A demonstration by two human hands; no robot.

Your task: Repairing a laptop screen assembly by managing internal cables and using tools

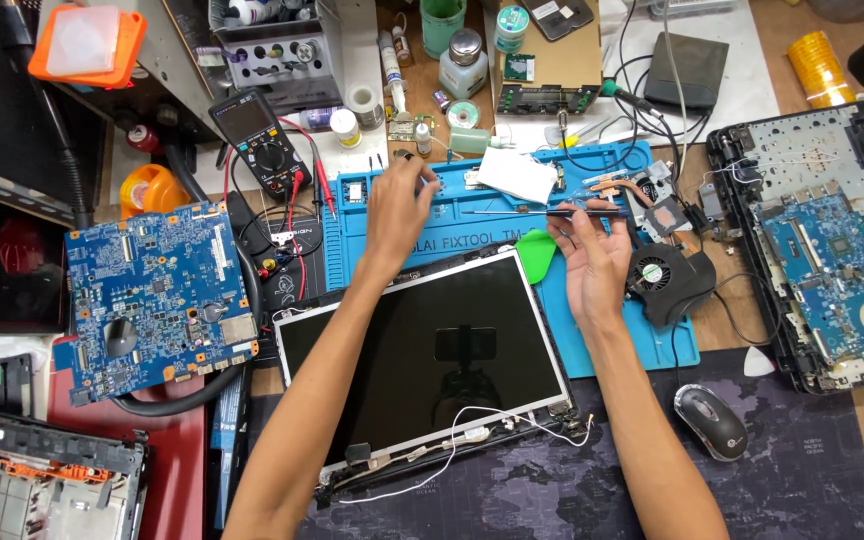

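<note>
I pinch a small part on the blue mat (512, 215) with my left hand (397, 210) — my right hand (592, 255) grips a thin screwdriver (542, 212), mid-frame, above the laptop screen (422, 350).

Head camera, looking steeply down (close) over workbench (832, 470)

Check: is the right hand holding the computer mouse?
No, the right hand holds a thin screwdriver over the blue mat; the mouse lies untouched.

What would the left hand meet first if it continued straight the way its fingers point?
Probably the small white bottle just beyond the left hand, at the blue mat's far edge; depth is hard to judge.
</note>
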